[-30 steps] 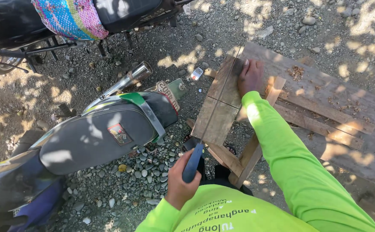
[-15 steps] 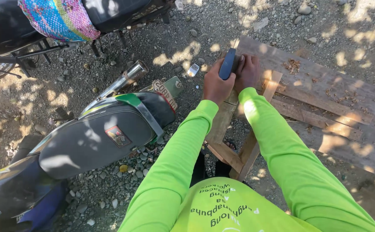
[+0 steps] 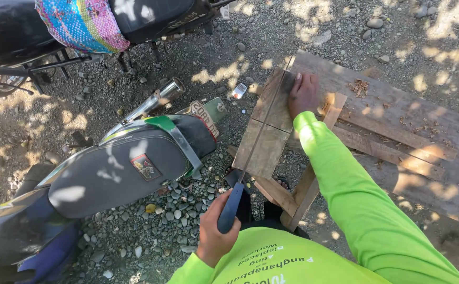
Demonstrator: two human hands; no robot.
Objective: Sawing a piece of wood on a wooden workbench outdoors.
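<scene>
A handsaw (image 3: 250, 158) is gripped by its dark handle in the closed left hand (image 3: 216, 231), drawn back near the body. Its thin blade runs forward along a cut in a wooden board (image 3: 269, 126), which lies across the left corner of a rough plank bench (image 3: 397, 121). The board is pressed flat by the right hand (image 3: 304, 93), palm down at its far end. Sawing along the board's length appears to be the step in hand; a straight forward push seems called for, with the board kept firmly pinned. A parked motorcycle (image 3: 113, 168) stands on the gravel (image 3: 187, 210) just left.
</scene>
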